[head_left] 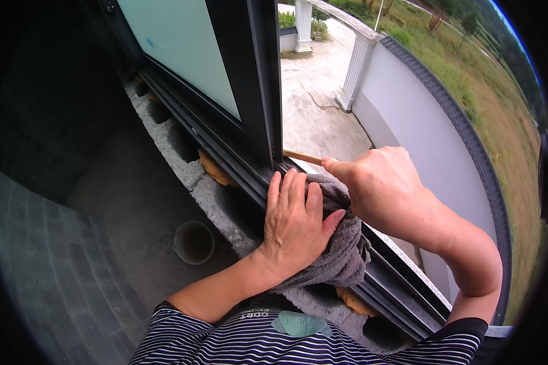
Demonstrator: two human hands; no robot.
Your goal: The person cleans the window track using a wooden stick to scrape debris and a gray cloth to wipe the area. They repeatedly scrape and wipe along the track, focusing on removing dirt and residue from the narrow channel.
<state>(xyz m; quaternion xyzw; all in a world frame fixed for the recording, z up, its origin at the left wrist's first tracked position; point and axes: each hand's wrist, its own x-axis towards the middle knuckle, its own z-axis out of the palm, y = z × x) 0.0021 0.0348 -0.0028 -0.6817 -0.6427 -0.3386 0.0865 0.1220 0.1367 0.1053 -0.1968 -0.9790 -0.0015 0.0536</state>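
Note:
My left hand (294, 223) lies with its fingers spread over a bunched grey cloth (342, 255) on the dark metal window track (402, 292). Its fingertips reach close to the lower corner of the sliding window sash (260, 91). My right hand (379, 182) is closed around a thin wooden stick (303, 157), thumb along it. The stick points left toward the outer edge of the sash, where its far tip meets the frame. Part of the cloth is hidden under my left hand.
Frosted glass (187, 50) fills the sash. Hollow concrete blocks (201, 182) with orange-brown foam (215, 169) run beneath the track. A bucket (193, 242) stands on the floor inside. Outside are a concrete yard (315, 91), a white curved wall (420, 109) and a balustrade pillar (356, 68).

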